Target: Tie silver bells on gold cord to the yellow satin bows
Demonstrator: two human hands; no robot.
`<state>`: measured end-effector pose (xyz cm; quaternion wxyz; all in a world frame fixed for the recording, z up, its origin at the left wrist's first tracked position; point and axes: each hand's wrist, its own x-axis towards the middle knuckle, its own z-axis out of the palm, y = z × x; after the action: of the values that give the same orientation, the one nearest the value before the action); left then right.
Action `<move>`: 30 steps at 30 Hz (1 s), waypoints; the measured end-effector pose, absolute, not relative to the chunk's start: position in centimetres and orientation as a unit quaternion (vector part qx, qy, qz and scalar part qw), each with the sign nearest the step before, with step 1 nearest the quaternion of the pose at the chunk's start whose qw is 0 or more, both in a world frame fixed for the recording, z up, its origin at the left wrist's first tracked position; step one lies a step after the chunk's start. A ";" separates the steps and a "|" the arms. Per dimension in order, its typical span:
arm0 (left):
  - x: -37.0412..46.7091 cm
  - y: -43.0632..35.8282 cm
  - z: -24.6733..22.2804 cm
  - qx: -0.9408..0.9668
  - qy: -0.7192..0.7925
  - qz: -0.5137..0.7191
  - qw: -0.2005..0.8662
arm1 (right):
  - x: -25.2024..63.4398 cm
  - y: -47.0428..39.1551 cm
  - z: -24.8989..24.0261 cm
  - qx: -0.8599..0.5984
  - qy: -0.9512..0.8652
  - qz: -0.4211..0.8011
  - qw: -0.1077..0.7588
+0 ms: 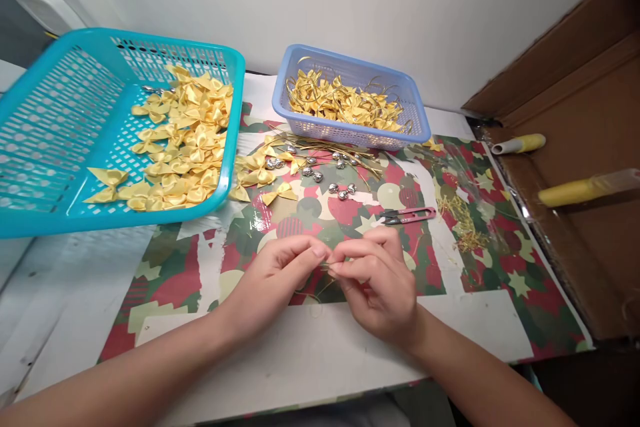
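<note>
My left hand (287, 270) and my right hand (377, 280) meet over the near part of the table, fingertips pinched together. Between them runs a thin gold cord (311, 295), with a loose loop hanging below the fingers. The pinching fingers hide most of it. Beyond the hands, small silver bells (343, 195) lie scattered in pairs and groups. A few yellow ribbon bows (280, 193) rest to their left. Thread snips (409, 215) with pink handles lie just past my right hand. A bundle of straight gold cords (345, 149) stretches behind the bells.
A turquoise basket (239, 113) of yellow bows stands at the left. The blue-violet basket (350, 129) at the back holds bows with gold loops. Cord scraps (465, 220) lie right of the snips. Two yellow-and-clear tubes (575, 192) project beside the cardboard wall (590, 93).
</note>
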<state>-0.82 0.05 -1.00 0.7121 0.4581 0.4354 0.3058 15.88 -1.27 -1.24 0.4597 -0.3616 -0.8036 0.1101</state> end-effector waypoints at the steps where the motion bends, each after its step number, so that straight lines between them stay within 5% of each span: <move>1: -0.9 0.0 -1.0 0.454 0.428 0.300 0.722 | 15.9 -1.2 -1.2 -0.361 -0.802 0.118 0.461; 17: -1.5 0.1 -1.2 0.476 0.449 0.263 0.709 | 17.1 -0.3 -1.0 -0.424 -0.737 0.268 0.453; 30: -1.5 0.1 -1.2 0.462 0.442 0.274 0.719 | 16.8 -0.5 -1.0 -0.427 -0.756 0.273 0.413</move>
<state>-1.51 0.07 -1.24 0.7189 0.4616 0.4418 0.2738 16.83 -0.47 -0.98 0.4132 -0.4274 -0.7562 0.2735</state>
